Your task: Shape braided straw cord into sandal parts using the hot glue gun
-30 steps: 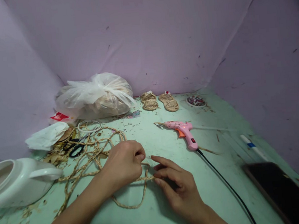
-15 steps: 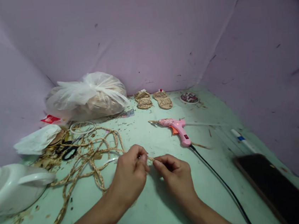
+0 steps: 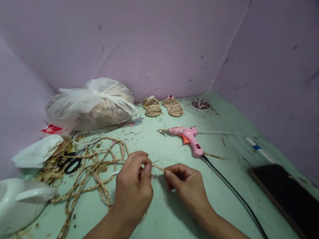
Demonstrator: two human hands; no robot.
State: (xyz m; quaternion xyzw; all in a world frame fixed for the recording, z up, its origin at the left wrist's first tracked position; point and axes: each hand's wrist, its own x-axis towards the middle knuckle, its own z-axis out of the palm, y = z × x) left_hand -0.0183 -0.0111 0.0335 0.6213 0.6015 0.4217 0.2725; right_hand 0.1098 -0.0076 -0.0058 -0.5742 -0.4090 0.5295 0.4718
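A long braided straw rope (image 3: 93, 172) lies in loose loops on the green table (image 3: 165, 225). One end of it runs between my two hands. My left hand (image 3: 134, 188) pinches that end with thumb and fingertips. My right hand (image 3: 188, 188) pinches the same end a little further right, fingers curled. A pink glue gun (image 3: 188, 139) lies just beyond my right hand, its black cord (image 3: 236, 195) trailing toward me.
A tied plastic bag (image 3: 92, 103) sits at the back left, small woven straw pieces (image 3: 161, 107) behind centre. Black scissors (image 3: 73, 163), a white ring (image 3: 86, 138) and tissue (image 3: 37, 151) lie left. A white jug (image 3: 11, 203) is at the near left, a dark phone (image 3: 293, 200) and a pen (image 3: 258, 150) at the right.
Both hands lifted off the table and came together, pinching the rope end between them. The rope's near loop was pulled in toward the pile.
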